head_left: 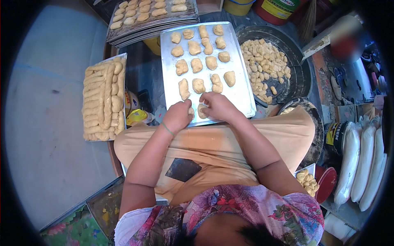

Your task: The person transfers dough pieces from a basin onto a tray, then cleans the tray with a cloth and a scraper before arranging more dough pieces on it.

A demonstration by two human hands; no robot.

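A silver metal tray (243, 93) lies across in front of my lap, with rows of lumpy dough pieces (196, 64) spaced over it. At its near edge my left hand (178, 115) has its fingers closed around a dough piece (191, 113), which they partly cover. Close beside it, my right hand (221, 107) curls its fingers and thumb over another dough piece (201, 111) resting on the tray. The row just beyond my hands includes a longer dough piece (184, 88).
To the right stands a wide black basin (298, 67) holding many small dough pieces. On the left, a board is loaded with thick dough strips (95, 100). Stacked trays (180, 17) with shaped dough sit at the back left. Long white filled bags (349, 162) lie far right.
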